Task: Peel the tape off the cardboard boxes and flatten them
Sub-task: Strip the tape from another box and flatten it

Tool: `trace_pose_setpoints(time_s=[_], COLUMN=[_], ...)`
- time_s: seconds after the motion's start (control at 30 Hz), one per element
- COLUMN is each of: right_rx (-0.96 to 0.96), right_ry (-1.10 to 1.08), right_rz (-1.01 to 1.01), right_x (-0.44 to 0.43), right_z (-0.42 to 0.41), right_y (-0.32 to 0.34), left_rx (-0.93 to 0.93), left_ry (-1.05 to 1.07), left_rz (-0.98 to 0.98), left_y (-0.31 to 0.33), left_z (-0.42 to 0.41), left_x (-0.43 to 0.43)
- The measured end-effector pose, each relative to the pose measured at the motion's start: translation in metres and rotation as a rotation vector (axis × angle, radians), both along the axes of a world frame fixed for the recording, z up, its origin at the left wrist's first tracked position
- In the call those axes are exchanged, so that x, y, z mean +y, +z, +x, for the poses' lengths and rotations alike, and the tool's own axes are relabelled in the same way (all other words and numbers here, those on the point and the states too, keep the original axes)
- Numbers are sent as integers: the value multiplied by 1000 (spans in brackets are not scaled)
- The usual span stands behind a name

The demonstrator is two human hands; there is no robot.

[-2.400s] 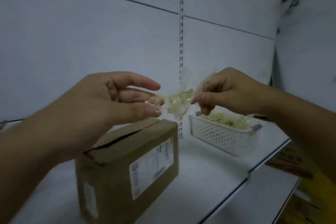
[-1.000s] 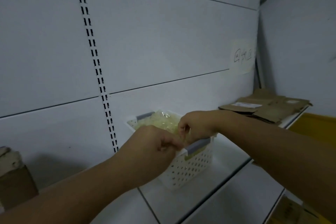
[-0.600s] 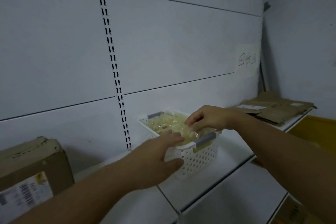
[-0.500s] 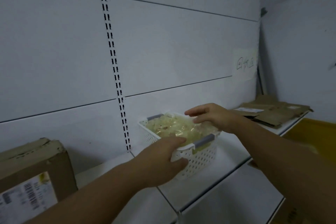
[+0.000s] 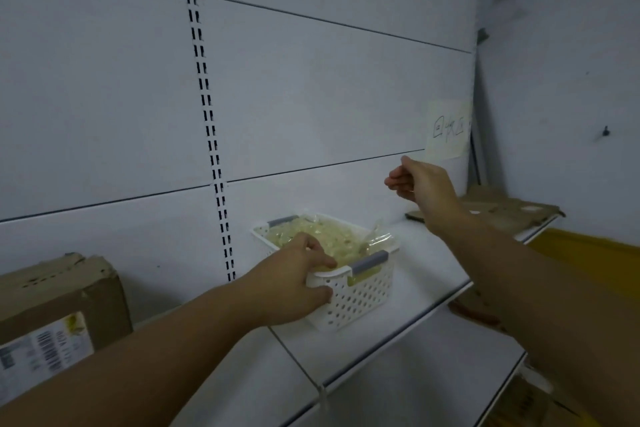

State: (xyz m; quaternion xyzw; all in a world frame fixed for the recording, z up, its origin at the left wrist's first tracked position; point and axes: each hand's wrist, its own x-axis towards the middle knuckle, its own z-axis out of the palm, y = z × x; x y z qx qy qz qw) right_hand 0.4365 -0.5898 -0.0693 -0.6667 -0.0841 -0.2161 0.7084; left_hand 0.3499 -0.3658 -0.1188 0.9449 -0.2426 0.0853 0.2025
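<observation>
Presently: left fingers (image 5: 320, 255) are hooked over the near-left rim of the white perforated basket (image 5: 360, 302), pressed together, thumb against the outer wall below. So the left hand (image 5: 291, 282) grips the basket's corner, forearm running back to the near left.

Right fingers (image 5: 394, 182) are curled in toward the palm, one digit sticking up. Cannot tell whether anything is pinched between them. The right hand (image 5: 424, 189) hangs in the air above and to the right of the basket, apart from it, in front of the white back panel.

The basket is heaped with crumpled clear-yellowish tape (image 5: 322, 236); one strip sticks up by the grey handle on its right side. It stands on the white shelf (image 5: 419, 260), close to the back panel, right of the slotted upright (image 5: 207, 114).

One cardboard box (image 5: 59, 302), standing unflattened with a barcode label on its near face, sits on the shelf at the far left, well apart from the basket. Flattened cardboard (image 5: 509, 211) lies stacked at the shelf's far right end. A handwritten paper note (image 5: 446, 130) is stuck on the panel above that stack.
</observation>
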Motion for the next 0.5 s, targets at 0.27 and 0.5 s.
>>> trace_pose_setpoints(time_s=[0.27, 0.5], right_rx=[-209, -435], right_ry=[-1, -180], right_rz=[-886, -957], right_x=[50, 92], right_z=[-10, -14], right_y=[-9, -19], left_rx=[-264, -336], left_ry=[67, 210], left_rz=[-47, 158], left_y=[16, 61], left_z=[-12, -47], left_x=[-3, 63])
